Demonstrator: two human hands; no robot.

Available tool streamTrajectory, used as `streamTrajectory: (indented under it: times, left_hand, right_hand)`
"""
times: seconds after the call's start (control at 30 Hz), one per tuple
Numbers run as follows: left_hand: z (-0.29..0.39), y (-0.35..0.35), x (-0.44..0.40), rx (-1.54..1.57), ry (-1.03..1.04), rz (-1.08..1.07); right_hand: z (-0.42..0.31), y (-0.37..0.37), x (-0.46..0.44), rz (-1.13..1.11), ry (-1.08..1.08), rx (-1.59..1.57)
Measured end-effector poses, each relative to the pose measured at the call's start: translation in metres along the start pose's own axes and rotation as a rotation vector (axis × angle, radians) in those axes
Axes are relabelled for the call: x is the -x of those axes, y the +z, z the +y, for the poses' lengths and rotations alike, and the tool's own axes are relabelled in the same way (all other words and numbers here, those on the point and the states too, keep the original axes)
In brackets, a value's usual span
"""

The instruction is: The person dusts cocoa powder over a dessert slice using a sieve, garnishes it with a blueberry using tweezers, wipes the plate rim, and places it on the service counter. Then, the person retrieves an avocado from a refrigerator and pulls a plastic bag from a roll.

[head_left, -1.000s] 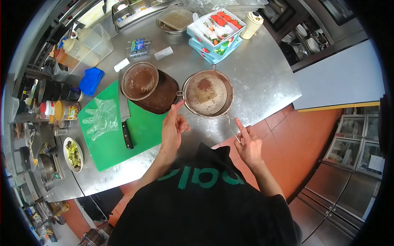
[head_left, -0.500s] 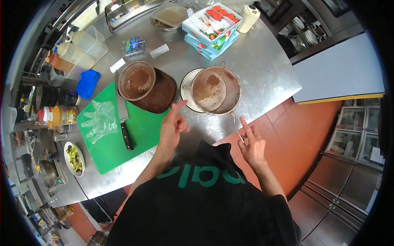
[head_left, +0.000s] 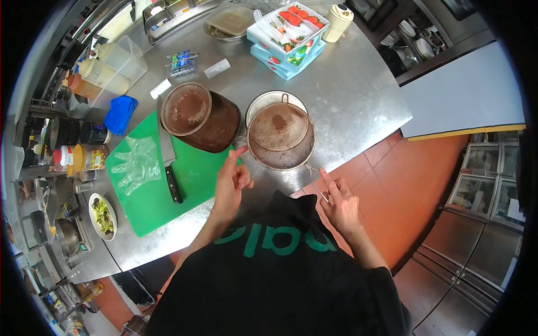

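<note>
My right hand (head_left: 340, 204) is closed around the wire handle of a round sieve (head_left: 283, 157), index finger stretched along the handle. Brown powder, like cocoa, lies in a patch on the sieve's mesh. Below the sieve, a round pale dish (head_left: 259, 103) shows only its far rim. At the sieve's left side is my left hand (head_left: 232, 176), holding nothing, with the index finger extended and the other fingers loosely curled. Whether that fingertip touches the sieve's rim I cannot tell. A tub (head_left: 221, 126) of dark brown powder with a powder-dusted round top stands left of the sieve.
A green cutting board (head_left: 145, 215) carries a knife (head_left: 172, 182) and a clear plastic glove (head_left: 137, 165). Strawberry boxes (head_left: 288, 42) and a cream-coloured cup (head_left: 338, 23) stand at the back. A salad bowl (head_left: 102, 217) and blue cloth (head_left: 120, 114) lie left. The steel table's edge (head_left: 358, 151) runs at right.
The sieve has shifted left and toward me, uncovering the dish's far rim. My right hand has moved slightly down and left with it; my left hand has dropped a little.
</note>
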State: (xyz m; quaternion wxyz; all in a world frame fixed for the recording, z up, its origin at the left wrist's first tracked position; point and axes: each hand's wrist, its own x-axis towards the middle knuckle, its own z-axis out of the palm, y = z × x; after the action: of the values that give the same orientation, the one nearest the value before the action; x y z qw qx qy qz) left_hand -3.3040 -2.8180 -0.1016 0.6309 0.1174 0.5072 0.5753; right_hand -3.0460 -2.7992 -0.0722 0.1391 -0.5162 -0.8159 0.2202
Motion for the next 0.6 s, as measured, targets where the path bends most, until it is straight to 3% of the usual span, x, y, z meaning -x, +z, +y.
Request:
streamTrajectory:
  times: [0.43,0.5,0.6]
  left_hand:
    - [-0.005,-0.005,-0.001,0.023,-0.052,0.015]
    - [-0.007,-0.001,-0.007,0.026,-0.064,0.020]
    - [-0.011,0.006,-0.016,0.034,-0.108,-0.087]
  right_hand:
    - [0.005,-0.009,0.008,-0.033,-0.015,0.082]
    - [0.014,-0.007,0.011,0.046,0.053,0.004]
    - [0.021,-0.007,0.012,0.014,0.084,0.035]
